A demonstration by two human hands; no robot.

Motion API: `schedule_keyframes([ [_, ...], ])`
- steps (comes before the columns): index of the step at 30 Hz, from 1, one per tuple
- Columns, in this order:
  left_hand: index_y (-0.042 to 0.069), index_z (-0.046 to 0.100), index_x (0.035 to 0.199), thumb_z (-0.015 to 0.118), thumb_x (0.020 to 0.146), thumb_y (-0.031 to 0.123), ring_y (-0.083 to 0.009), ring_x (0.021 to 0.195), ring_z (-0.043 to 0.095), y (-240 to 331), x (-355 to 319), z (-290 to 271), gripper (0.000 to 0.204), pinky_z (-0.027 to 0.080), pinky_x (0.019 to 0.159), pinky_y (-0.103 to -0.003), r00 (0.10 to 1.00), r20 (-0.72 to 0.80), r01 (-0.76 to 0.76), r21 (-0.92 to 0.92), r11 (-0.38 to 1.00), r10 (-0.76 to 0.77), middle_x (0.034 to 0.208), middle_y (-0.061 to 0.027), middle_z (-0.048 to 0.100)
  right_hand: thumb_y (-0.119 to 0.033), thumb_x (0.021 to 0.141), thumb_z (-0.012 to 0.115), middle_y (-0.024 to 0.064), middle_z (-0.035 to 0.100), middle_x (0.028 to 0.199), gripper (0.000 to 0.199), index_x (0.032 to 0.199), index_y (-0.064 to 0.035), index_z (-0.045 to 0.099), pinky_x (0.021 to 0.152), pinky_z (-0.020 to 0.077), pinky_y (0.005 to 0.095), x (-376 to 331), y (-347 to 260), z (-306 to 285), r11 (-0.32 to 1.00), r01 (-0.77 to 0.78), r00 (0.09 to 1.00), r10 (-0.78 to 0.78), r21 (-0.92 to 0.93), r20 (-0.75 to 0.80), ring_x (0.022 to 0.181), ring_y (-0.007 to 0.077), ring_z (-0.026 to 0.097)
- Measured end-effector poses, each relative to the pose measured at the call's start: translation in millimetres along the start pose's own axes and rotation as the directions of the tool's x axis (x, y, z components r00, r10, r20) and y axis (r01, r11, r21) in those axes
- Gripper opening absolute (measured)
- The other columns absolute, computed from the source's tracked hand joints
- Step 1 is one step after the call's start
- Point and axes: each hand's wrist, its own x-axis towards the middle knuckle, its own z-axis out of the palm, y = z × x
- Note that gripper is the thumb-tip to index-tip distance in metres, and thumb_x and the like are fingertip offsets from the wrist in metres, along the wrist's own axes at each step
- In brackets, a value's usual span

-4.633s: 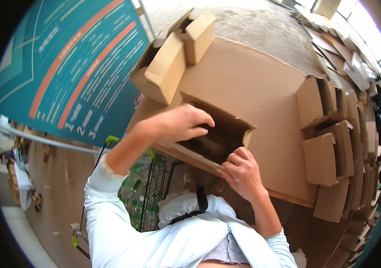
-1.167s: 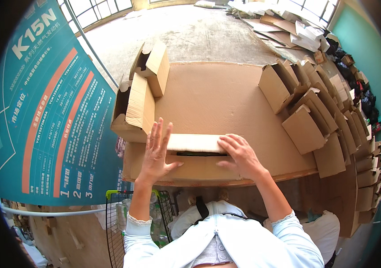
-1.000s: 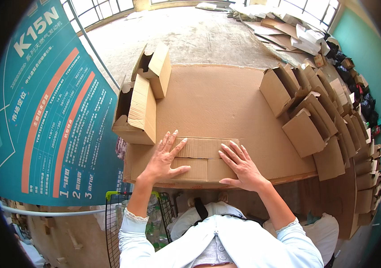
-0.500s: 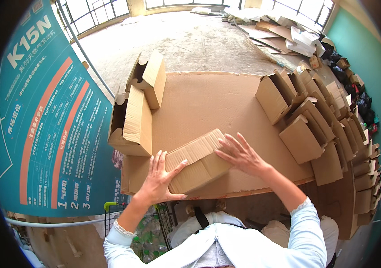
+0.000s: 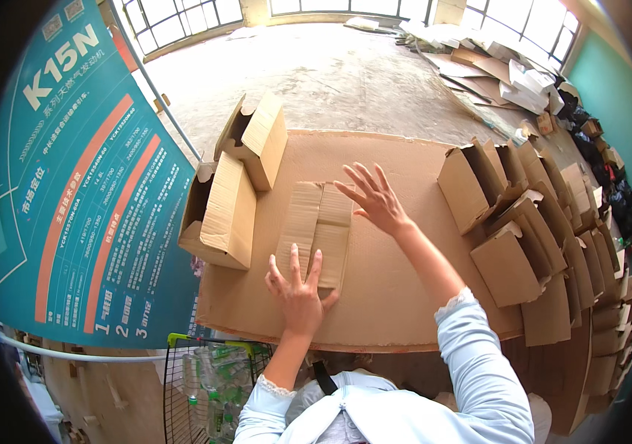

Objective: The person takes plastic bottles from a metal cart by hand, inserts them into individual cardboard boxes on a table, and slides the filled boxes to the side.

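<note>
A brown cardboard box [image 5: 333, 240] lies in the middle of the cardboard-covered table [image 5: 419, 303], its long side running away from me and a seam along its top. The fingers of my left hand [image 5: 299, 292] are spread over the near end of the box, the thumb at its near right corner. My right hand [image 5: 376, 201] is open with fingers apart beside the far right corner; whether it touches the box, I cannot tell. Left of the box stand two open-ended cardboard boxes, a nearer one [image 5: 233, 214] and a farther one [image 5: 266, 140].
Several open cardboard boxes [image 5: 512, 266] crowd the table's right side, and more are stacked beyond. A blue-green banner [image 5: 71, 222] rises at the left. Below the table's near left corner is a wire basket [image 5: 175, 385] of plastic bottles [image 5: 216, 414]. Flattened cardboard [image 5: 479, 63] lies at the back right.
The box has turned from slanting sideways to pointing away from me and lies farther left. My right hand has moved up and away from me; my left hand has shifted right to the near end.
</note>
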Motion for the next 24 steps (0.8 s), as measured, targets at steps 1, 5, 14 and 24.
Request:
schedule_keyframes([
  [1, 0.024, 0.057, 0.137, 0.073, 0.073, 0.051, -0.0524, 0.134, 0.028, 2, 12, 7, 0.072, 0.025, 0.105, -0.065, 0.999, -0.041, 0.000, -0.001, 1.000, 0.000, 0.151, -0.0154, 0.037, -0.035, 0.069, 0.081, 0.0026, 0.020, 0.161, 0.101, 0.153, -0.0347, 0.025, 0.122, 0.0148, 0.0526, -13, -5, 6, 0.998, -0.046, 0.999, 0.046, 0.044, -0.011, 0.148, 0.0258, 0.021],
  [5, 0.024, 0.058, 0.137, 0.071, 0.077, 0.050, -0.0512, 0.135, 0.027, -5, 68, 46, 0.066, 0.024, 0.106, -0.068, 0.987, -0.155, 0.038, 0.007, 0.999, -0.036, 0.150, -0.0153, 0.038, -0.026, 0.076, 0.079, 0.0094, 0.022, 0.160, 0.090, 0.152, -0.0296, 0.031, 0.121, 0.0162, 0.0535, -86, -50, 8, 0.954, -0.149, 0.989, 0.145, 0.261, 0.033, 0.147, 0.0321, 0.022],
  [14, 0.028, 0.059, 0.134, 0.061, 0.082, 0.061, -0.0487, 0.135, 0.033, -52, 228, 121, 0.061, 0.024, 0.105, -0.073, 0.952, -0.301, 0.096, 0.150, 0.984, -0.047, 0.146, -0.0148, 0.045, -0.015, 0.076, 0.077, 0.0168, 0.028, 0.156, 0.077, 0.145, -0.0194, 0.045, 0.116, 0.0241, 0.0534, -276, -106, -87, 0.737, -0.548, 0.835, 0.462, 0.395, 0.298, 0.144, 0.0385, 0.026],
  [24, 0.036, 0.038, 0.148, 0.055, 0.086, 0.065, -0.0412, 0.147, 0.014, -58, 282, 134, 0.071, 0.010, 0.107, -0.078, 0.966, 0.050, 0.240, 0.202, 0.949, -0.255, 0.162, -0.0073, 0.021, -0.006, 0.075, 0.075, 0.0179, 0.034, 0.152, 0.075, 0.143, -0.0102, 0.045, 0.115, 0.0307, 0.0484, -269, -43, -158, 0.751, -0.604, 0.789, 0.610, 0.269, 0.068, 0.141, 0.0382, 0.033],
])
